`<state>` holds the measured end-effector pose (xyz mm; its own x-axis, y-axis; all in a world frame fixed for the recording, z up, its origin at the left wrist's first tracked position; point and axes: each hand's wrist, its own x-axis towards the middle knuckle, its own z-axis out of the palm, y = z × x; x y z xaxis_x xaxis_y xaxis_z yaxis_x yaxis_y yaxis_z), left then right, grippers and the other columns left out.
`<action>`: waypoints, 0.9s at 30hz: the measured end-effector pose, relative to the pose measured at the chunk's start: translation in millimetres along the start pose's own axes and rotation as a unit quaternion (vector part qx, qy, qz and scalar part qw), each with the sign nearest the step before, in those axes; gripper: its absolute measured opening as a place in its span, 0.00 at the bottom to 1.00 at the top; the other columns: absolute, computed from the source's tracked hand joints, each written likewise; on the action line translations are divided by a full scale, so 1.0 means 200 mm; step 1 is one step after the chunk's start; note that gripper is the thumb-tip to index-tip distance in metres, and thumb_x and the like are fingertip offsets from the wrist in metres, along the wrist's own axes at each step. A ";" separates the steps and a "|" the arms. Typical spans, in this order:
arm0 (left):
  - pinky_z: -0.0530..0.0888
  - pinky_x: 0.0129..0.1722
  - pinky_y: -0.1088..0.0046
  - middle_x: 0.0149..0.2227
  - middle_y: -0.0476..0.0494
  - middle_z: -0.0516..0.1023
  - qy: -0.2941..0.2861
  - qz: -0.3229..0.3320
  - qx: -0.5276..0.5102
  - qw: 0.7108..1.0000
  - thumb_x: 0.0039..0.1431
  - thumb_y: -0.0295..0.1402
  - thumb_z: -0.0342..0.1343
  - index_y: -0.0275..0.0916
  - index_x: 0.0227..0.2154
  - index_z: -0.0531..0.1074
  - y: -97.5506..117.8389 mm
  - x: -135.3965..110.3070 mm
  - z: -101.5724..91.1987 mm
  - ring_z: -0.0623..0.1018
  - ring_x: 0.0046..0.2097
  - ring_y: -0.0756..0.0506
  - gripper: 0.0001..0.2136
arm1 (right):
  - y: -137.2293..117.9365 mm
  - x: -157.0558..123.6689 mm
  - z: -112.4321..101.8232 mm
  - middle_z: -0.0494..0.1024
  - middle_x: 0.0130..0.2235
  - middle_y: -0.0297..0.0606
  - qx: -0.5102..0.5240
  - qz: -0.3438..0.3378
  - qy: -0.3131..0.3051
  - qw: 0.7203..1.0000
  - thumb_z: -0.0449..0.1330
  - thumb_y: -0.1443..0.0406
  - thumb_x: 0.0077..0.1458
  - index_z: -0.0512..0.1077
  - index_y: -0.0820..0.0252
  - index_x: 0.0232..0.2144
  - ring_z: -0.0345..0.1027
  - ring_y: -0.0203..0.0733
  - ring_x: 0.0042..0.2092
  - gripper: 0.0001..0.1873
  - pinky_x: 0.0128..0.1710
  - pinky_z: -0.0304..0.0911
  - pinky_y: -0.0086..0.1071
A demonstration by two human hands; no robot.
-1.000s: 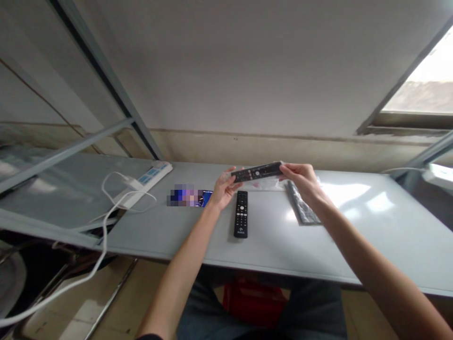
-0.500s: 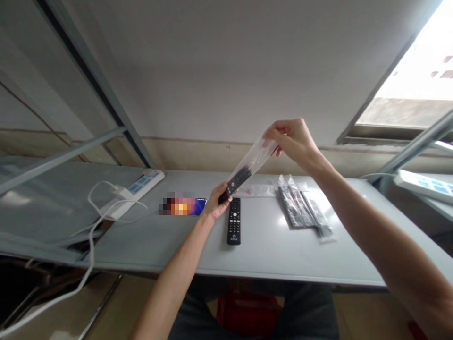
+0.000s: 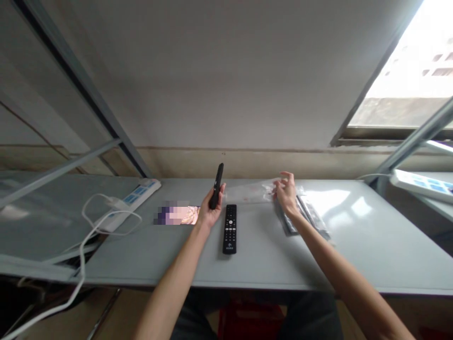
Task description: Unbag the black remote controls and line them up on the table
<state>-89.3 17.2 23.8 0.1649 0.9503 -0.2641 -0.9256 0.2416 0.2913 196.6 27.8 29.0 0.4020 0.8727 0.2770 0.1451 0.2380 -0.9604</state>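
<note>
Slim black plastic remote control (image 3: 216, 184) stands almost upright in the person's left hand (image 3: 208, 212), lifted clear of the pale grey tabletop (image 3: 141, 255). The fingers are closed tight around its lower end only. Most of its length pokes up above the grip, leaning a little to the right. The left forearm reaches straight forward, with the wrist low over the table.

Held so near the bottom, the remote looks top-heavy to me and could pivot or slip out of the fingers. It would then drop onto a second black remote control (image 3: 230, 228), which lies flat, buttons up, just right of and below the grip. It might equally hit the phone with a lit screen (image 3: 177, 215), just left of the grip.

The right hand (image 3: 286, 196) hangs well to the right of the grip, palm down. Its fingers are spread, loosely curled and closed on nothing. Its fingertips are at the crumpled end of an empty clear plastic sleeve (image 3: 247, 192), which lies flat between the two hands. I cannot tell whether they touch it. The sleeve is flimsy, and a careless sweep of the hand could send it sliding.

Beneath the right wrist is a pile of remotes in clear plastic bags (image 3: 314, 215). The bags look glossy, so they may skid if nudged. Far left of the grip lie a white power strip (image 3: 136, 194) and a looping white cable (image 3: 88, 226).
</note>
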 end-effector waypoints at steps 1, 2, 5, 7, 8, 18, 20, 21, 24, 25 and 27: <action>0.84 0.38 0.81 0.50 0.32 0.85 0.002 -0.003 0.001 1.000 0.78 0.26 0.43 0.32 0.69 0.63 0.00 0.00 -0.01 0.87 0.46 0.45 0.21 | 0.04 -0.03 0.02 0.73 0.37 0.31 0.004 0.010 -0.007 1.000 0.59 0.58 0.54 0.58 0.54 0.53 0.72 0.35 0.21 0.25 0.13 0.62 0.25; 0.84 0.37 0.82 0.50 0.32 0.85 0.001 0.001 0.005 1.000 0.78 0.26 0.42 0.33 0.69 0.62 0.01 0.01 -0.01 0.87 0.45 0.46 0.21 | 0.08 -0.05 0.04 0.72 0.38 0.32 0.009 0.018 -0.014 1.000 0.59 0.57 0.55 0.58 0.53 0.53 0.73 0.36 0.22 0.25 0.14 0.64 0.26; 0.83 0.35 0.84 0.49 0.35 0.85 -0.010 0.021 0.027 0.999 0.78 0.26 0.41 0.36 0.69 0.64 0.02 0.02 -0.02 0.88 0.43 0.48 0.21 | 0.14 -0.10 0.08 0.72 0.42 0.35 0.024 0.033 -0.031 0.999 0.58 0.56 0.56 0.56 0.53 0.53 0.75 0.37 0.25 0.26 0.19 0.72 0.30; 0.83 0.36 0.85 0.48 0.35 0.86 -0.012 0.036 0.041 0.998 0.78 0.26 0.42 0.36 0.67 0.67 0.02 0.02 -0.02 0.88 0.43 0.49 0.20 | 0.16 -0.13 0.11 0.72 0.44 0.36 0.032 0.035 -0.037 0.998 0.58 0.56 0.58 0.55 0.52 0.55 0.76 0.38 0.27 0.26 0.22 0.75 0.32; 0.83 0.37 0.84 0.49 0.35 0.86 -0.011 0.042 0.049 0.998 0.78 0.26 0.43 0.35 0.66 0.68 0.02 0.02 -0.02 0.87 0.44 0.48 0.19 | 0.17 -0.14 0.12 0.72 0.45 0.38 0.035 0.034 -0.040 0.998 0.57 0.55 0.59 0.55 0.51 0.55 0.77 0.39 0.29 0.26 0.23 0.76 0.33; 0.84 0.50 0.70 0.46 0.34 0.85 0.005 0.076 0.127 0.989 0.72 0.24 0.54 0.33 0.51 0.77 -0.04 0.06 -0.03 0.87 0.46 0.45 0.10 | 0.18 -0.12 0.07 0.74 0.44 0.39 -0.010 0.009 -0.074 0.997 0.58 0.55 0.58 0.60 0.55 0.61 0.76 0.39 0.31 0.30 0.21 0.70 0.28; 0.82 0.53 0.67 0.46 0.34 0.85 -0.003 0.090 0.130 0.987 0.71 0.23 0.55 0.33 0.47 0.78 -0.04 0.05 -0.03 0.86 0.47 0.44 0.08 | 0.19 -0.11 0.06 0.75 0.41 0.37 -0.018 0.011 -0.079 0.997 0.57 0.56 0.57 0.59 0.55 0.62 0.75 0.38 0.29 0.31 0.20 0.69 0.27; 0.81 0.55 0.65 0.46 0.34 0.85 -0.009 0.096 0.132 0.987 0.71 0.24 0.55 0.33 0.45 0.78 -0.05 0.05 -0.03 0.86 0.48 0.44 0.07 | 0.19 -0.11 0.05 0.76 0.40 0.36 -0.022 0.012 -0.084 0.996 0.57 0.57 0.57 0.59 0.55 0.62 0.74 0.38 0.29 0.32 0.20 0.69 0.27; 0.79 0.59 0.58 0.46 0.36 0.85 -0.027 0.105 0.138 0.984 0.71 0.25 0.56 0.36 0.43 0.78 -0.05 0.04 -0.03 0.85 0.51 0.42 0.06 | 0.20 -0.12 0.05 0.77 0.41 0.38 -0.037 0.011 -0.101 0.994 0.56 0.59 0.56 0.60 0.55 0.63 0.74 0.38 0.28 0.32 0.18 0.67 0.27; 0.78 0.60 0.56 0.46 0.37 0.86 -0.034 0.105 0.142 0.984 0.70 0.25 0.57 0.37 0.43 0.78 -0.05 0.04 -0.03 0.85 0.52 0.42 0.05 | 0.20 -0.12 0.05 0.77 0.43 0.40 -0.042 0.010 -0.107 0.993 0.56 0.59 0.56 0.60 0.55 0.63 0.74 0.39 0.28 0.33 0.18 0.66 0.28; 0.77 0.62 0.53 0.47 0.39 0.85 -0.049 0.104 0.151 0.982 0.68 0.26 0.60 0.39 0.43 0.78 -0.05 0.03 -0.03 0.84 0.54 0.40 0.04 | 0.20 -0.14 0.06 0.78 0.45 0.43 -0.057 0.003 -0.116 0.992 0.55 0.60 0.57 0.60 0.54 0.65 0.74 0.40 0.28 0.33 0.18 0.66 0.29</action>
<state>-80.9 20.0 12.6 0.0284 0.9960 -0.0849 -0.8016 0.0734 0.5934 181.5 18.8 -18.2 0.1869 0.9517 0.2435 0.2500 0.1937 -0.9487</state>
